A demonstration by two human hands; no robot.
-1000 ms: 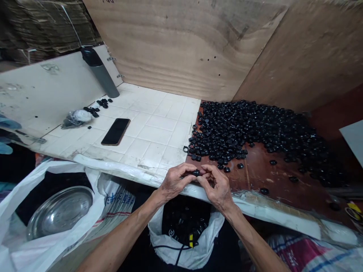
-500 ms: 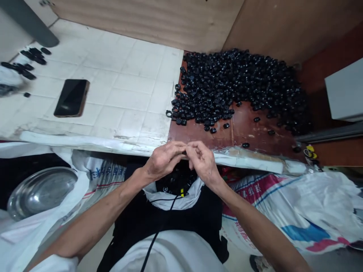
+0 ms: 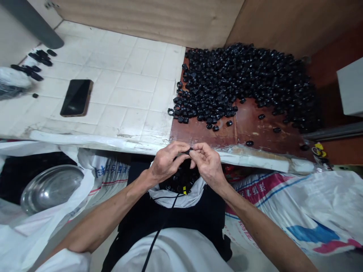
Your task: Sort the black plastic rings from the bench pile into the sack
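Note:
Between my two hands, just off the table's front edge, is a small black plastic part [image 3: 187, 152]. My left hand [image 3: 166, 160] pinches it from the left with thumb and fingertips. From the other side my right hand [image 3: 208, 161] closes its fingers on the same part, which they mostly cover. Below the hands, a white bag [image 3: 195, 194] sits open in my lap with black parts [image 3: 178, 180] inside. A large pile of small black ring-like parts [image 3: 249, 79] lies on the reddish-brown board [image 3: 204, 135] ahead.
A phone [image 3: 76, 97] lies on the white tabletop [image 3: 127, 94]. Several black oval pieces [image 3: 41, 58] are at the far left. Under the table edge stand a metal basin [image 3: 52, 187] and printed white sacks [image 3: 306, 204]. A yellow-and-black object [image 3: 319, 150] is at the right edge.
My hands have turned slightly, and the black part now shows between the fingertips. The whole view has shifted a little, with the scene sliding right.

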